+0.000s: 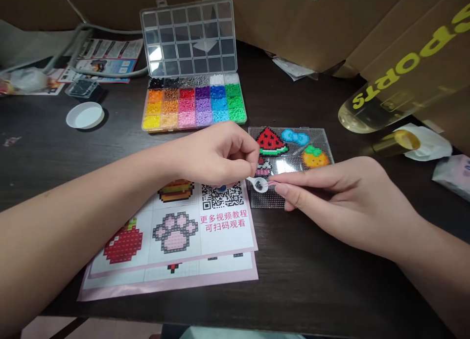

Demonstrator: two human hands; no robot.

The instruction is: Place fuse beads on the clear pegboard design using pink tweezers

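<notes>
My left hand (223, 155) is closed on the handle of a small white spoon (265, 187). Several black beads (259, 185) lie in its bowl. From the other side, my right hand (341, 202) pinches thin pink tweezers (272, 183), mostly hidden by the fingers, their tips at the spoon's edge. Under and behind both hands is a clear pegboard (293, 133). It carries a bead watermelon slice (270, 142), a blue bow (294, 137), an orange fruit with a green top (316, 157) and a partly covered pink and red figure (263, 168).
An opened bead box (194, 104) with sorted colours stands behind my left hand. Printed pattern sheets (227, 241) lie under my left forearm. A white lid (85, 115) sits at left. At right are a clear bottle (400, 79) with yellow lettering and a tissue pack (453, 175).
</notes>
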